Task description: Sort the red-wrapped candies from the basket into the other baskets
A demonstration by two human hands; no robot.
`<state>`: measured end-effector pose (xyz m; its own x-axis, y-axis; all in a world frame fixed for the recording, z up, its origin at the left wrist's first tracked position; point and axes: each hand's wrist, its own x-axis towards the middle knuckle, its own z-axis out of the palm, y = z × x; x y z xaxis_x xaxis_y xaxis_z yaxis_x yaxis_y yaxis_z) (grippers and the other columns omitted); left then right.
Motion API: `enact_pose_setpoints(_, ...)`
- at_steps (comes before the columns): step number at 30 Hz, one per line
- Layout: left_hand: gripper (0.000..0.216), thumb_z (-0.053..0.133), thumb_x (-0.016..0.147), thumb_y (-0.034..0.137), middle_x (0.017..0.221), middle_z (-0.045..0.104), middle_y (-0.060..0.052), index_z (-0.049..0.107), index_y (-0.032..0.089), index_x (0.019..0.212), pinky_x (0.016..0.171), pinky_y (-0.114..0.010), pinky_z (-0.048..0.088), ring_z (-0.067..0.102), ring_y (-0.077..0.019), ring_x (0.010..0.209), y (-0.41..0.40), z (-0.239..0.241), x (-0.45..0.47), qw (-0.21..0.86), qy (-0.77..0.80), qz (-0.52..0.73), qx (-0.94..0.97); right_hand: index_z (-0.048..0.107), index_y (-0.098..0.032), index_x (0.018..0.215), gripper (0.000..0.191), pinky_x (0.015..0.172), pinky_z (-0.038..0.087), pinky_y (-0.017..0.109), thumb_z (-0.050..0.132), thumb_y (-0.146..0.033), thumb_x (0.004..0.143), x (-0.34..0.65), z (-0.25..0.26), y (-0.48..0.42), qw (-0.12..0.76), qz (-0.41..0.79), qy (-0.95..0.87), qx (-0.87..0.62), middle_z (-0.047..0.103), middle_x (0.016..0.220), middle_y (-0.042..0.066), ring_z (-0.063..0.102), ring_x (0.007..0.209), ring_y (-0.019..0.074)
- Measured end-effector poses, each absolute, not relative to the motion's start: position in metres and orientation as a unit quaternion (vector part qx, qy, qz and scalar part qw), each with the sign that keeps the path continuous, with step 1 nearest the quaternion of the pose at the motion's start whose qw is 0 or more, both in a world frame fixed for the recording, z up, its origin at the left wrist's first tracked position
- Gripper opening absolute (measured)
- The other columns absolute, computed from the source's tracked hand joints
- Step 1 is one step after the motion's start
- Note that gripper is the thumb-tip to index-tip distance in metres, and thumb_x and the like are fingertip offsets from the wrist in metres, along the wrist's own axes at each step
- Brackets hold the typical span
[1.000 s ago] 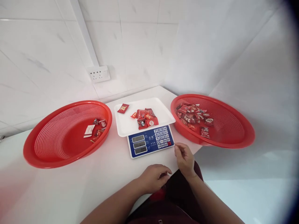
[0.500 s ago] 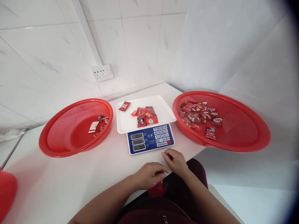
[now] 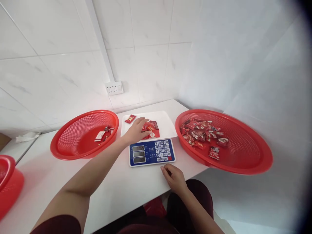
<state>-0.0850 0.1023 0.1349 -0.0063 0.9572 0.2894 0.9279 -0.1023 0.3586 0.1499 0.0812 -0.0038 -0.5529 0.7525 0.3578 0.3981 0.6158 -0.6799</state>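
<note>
My left hand [image 3: 136,130] reaches over the white tray [image 3: 168,128] of a weighing scale, its fingers and thumb apart around a small pile of red-wrapped candies [image 3: 153,128]. Whether the fingertips touch the wrappers I cannot tell. One more red candy packet [image 3: 130,118] lies by itself at the tray's back left. The scale's blue keypad panel [image 3: 152,152] faces me, its display partly readable. Just in front of that panel my right hand [image 3: 174,178] rests on the table edge with curled fingers and nothing visible in them.
To the right, a red mesh basket [image 3: 253,156] holds many wrapped candies. A second red basket [image 3: 73,136] on the left has several packets at its right side. Part of another red container [image 3: 11,188] shows at the far left. A wall socket [image 3: 114,88] sits behind.
My left hand has moved from the table edge forward and left to the candies on the tray, its fingers spreading. My right hand stays curled near the scale. The view has shifted slightly.
</note>
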Motion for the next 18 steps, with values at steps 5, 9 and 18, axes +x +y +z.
enact_pose_setpoints(5, 0.057, 0.062, 0.071, 0.047, 0.117, 0.053, -0.011, 0.049, 0.019, 0.119, 0.095, -0.042, 0.036, 0.043, -0.0305, 0.116, 0.139, 0.131, -0.093, 0.053, 0.694, 0.163, 0.699, 0.047, -0.020, 0.060, 0.034, 0.049, 0.034, 0.022, 0.040, -0.037, 0.088, 0.151, -0.005, 0.081, 0.325, 0.277, -0.835, -0.346, 0.049, 0.053, -0.002, 0.046, 0.050, 0.0117)
enact_pose_setpoints(9, 0.040, 0.061, 0.071, 0.048, 0.098, 0.057, -0.006, 0.057, 0.021, 0.102, 0.078, -0.034, 0.044, 0.056, -0.0248, 0.091, 0.142, 0.133, -0.092, 0.064, 0.707, 0.162, 0.685, 0.049, -0.020, 0.061, 0.034, 0.050, 0.035, 0.022, 0.039, -0.037, 0.089, 0.153, -0.005, 0.080, 0.330, 0.286, -0.833, -0.341, 0.051, 0.055, -0.002, 0.046, 0.051, 0.0121)
enact_pose_setpoints(18, 0.010, 0.060, 0.073, 0.025, 0.086, 0.057, -0.002, 0.057, 0.020, 0.082, 0.069, -0.028, 0.041, 0.055, -0.0172, 0.076, 0.135, 0.145, -0.100, 0.051, 0.724, 0.239, 0.645, 0.049, -0.021, 0.062, 0.033, 0.050, 0.035, 0.023, 0.038, -0.036, 0.089, 0.155, -0.001, 0.080, 0.335, 0.277, -0.839, -0.328, 0.053, 0.057, -0.001, 0.048, 0.051, 0.0130)
